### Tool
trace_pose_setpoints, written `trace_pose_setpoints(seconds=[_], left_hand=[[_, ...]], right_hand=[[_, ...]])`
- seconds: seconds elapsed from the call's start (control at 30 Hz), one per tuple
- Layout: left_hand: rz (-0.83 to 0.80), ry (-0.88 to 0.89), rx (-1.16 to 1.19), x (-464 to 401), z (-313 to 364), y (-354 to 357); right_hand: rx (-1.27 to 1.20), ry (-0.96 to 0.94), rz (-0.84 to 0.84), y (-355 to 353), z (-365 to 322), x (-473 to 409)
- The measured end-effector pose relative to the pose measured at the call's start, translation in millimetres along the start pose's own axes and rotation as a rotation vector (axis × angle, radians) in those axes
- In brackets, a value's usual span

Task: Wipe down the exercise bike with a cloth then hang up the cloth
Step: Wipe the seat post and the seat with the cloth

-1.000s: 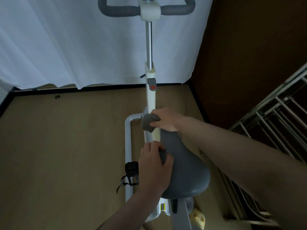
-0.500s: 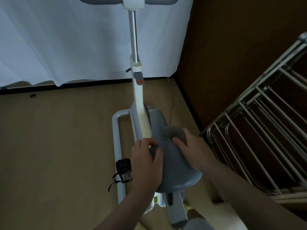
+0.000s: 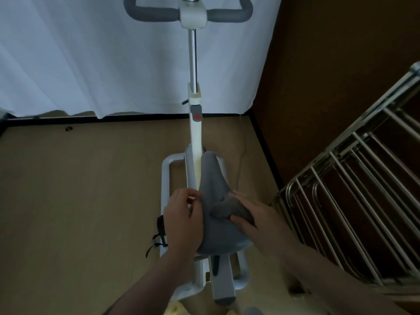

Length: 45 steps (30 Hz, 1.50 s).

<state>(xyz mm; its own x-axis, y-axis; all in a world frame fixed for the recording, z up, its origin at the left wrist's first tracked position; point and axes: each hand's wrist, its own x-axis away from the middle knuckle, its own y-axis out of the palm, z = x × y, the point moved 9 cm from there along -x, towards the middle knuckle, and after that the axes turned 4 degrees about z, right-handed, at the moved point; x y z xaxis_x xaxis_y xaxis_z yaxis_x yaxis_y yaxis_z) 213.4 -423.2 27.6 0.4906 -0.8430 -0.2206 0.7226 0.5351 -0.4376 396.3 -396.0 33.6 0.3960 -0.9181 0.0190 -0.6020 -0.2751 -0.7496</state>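
The white exercise bike (image 3: 196, 133) stands in front of me, its grey handlebars (image 3: 150, 13) at the top and its grey saddle (image 3: 216, 178) low in the middle. My right hand (image 3: 256, 221) presses a bunched grey cloth (image 3: 229, 210) onto the middle of the saddle. My left hand (image 3: 184, 221) grips the saddle's left edge, fingers curled over it. The bike's white base frame (image 3: 165, 178) lies on the floor below the saddle.
A metal drying rack (image 3: 354, 201) with several bars leans at the right, close to my right arm. A white curtain (image 3: 91, 53) hangs behind the bike and a dark brown wall (image 3: 329, 53) is at the right. A black pedal strap (image 3: 160, 226) sits left of the saddle.
My right hand has drawn the cloth back from the saddle's nose, by the frame, to the middle of the seat. My left hand has stayed on the saddle's left edge.
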Motion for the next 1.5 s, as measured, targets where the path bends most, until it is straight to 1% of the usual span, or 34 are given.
trace_pose_setpoints(seconds=[0.07, 0.13, 0.17, 0.2, 0.27, 0.3, 0.33, 0.37, 0.43, 0.5, 0.57, 0.63, 0.67, 0.73, 0.77, 0.8, 0.87, 0.9, 0.93, 0.97, 1.03, 1.07, 1.1, 1.17, 1.2, 1.23, 1.3, 1.33, 1.4, 1.47, 1.5], left_hand=[[0.011, -0.054, -0.039, 2, -7, 0], [0.013, -0.144, -0.052, 4, -16, 2], [0.000, -0.194, -0.051, 7, -19, 2], [-0.025, -0.233, -0.042, 12, -20, 3], [-0.095, -0.242, -0.034, 26, -19, 7], [-0.108, -0.214, -0.038, 33, -15, 7], [-0.113, -0.182, -0.034, 39, -10, 5], [-0.105, -0.161, -0.013, 42, -3, 2], [-0.110, -0.164, 0.059, 45, 10, -1], [-0.155, -0.174, 0.083, 49, 19, -6], [-0.227, -0.171, 0.109, 53, 17, -10], [-0.289, -0.227, 0.176, 58, 0, -13], [-0.288, -0.261, 0.195, 58, -9, -16], [-0.263, -0.295, 0.189, 55, -19, -23], [-0.259, -0.308, 0.186, 52, -22, -24], [-0.268, -0.326, 0.195, 48, -23, -25], [-0.310, -0.360, 0.250, 44, -23, -26], [-0.336, -0.377, 0.283, 42, -24, -28], [-0.367, -0.387, 0.304, 41, -24, -29], [-0.397, -0.396, 0.318, 40, -25, -31], [-0.447, -0.437, 0.362, 41, -32, -31], [-0.465, -0.444, 0.370, 41, -35, -31], [-0.475, -0.439, 0.370, 39, -36, -30], [-0.482, -0.464, 0.437, 35, -40, -29], [-0.498, -0.464, 0.474, 33, -40, -28], [-0.524, -0.453, 0.508, 32, -37, -27], [-0.545, -0.487, 0.586, 33, -36, -26], [-0.542, -0.506, 0.603, 33, -38, -26], [-0.544, -0.533, 0.627, 31, -39, -26], [-0.559, -0.582, 0.658, 29, -42, -23], [-0.568, -0.595, 0.670, 27, -41, -22]], right_hand=[[-0.050, 0.018, 0.025, 1, -1, -18], [-0.110, 0.087, 0.148, -1, -8, -33], [-0.081, 0.112, 0.193, -1, -12, -33], [0.001, 0.100, 0.209, 0, -17, -26], [0.182, -0.024, 0.163, 3, -33, 0], [0.206, -0.080, 0.133, 3, -37, 12], [0.179, -0.115, 0.110, 3, -36, 14], [0.143, -0.124, 0.099, 1, -35, 7], [0.108, -0.054, 0.075, 7, -25, -21], [0.092, 0.010, 0.125, 10, -29, -37], [0.152, 0.014, 0.169, 13, -36, -27], [0.225, -0.073, 0.140, 17, -46, 2], [0.227, -0.134, 0.106, 17, -49, 17], [0.195, -0.198, 0.048, 16, -43, 27], [0.190, -0.217, 0.083, 11, -40, 24], [0.166, -0.180, 0.154, 6, -35, 21], [0.124, -0.004, 0.281, 11, -29, 21], [0.145, 0.031, 0.328, 22, -36, 25], [0.186, 0.000, 0.360, 34, -52, 30], [0.236, -0.095, 0.340, 50, -68, 35], [0.364, -0.264, 0.243, 69, -83, 38], [0.406, -0.264, 0.257, 64, -81, 35], [0.397, -0.201, 0.301, 54, -76, 31], [0.308, 0.001, 0.414, 46, -72, 35], [0.281, 0.047, 0.445, 53, -77, 39], [0.299, 0.039, 0.451, 65, -84, 42], [0.436, -0.079, 0.370, 87, -100, 42], [0.498, -0.104, 0.341, 89, -102, 37], [0.537, -0.031, 0.398, 77, -99, 23], [0.457, 0.110, 0.470, 74, -99, 16], [0.440, 0.133, 0.499, 79, -103, 16]])
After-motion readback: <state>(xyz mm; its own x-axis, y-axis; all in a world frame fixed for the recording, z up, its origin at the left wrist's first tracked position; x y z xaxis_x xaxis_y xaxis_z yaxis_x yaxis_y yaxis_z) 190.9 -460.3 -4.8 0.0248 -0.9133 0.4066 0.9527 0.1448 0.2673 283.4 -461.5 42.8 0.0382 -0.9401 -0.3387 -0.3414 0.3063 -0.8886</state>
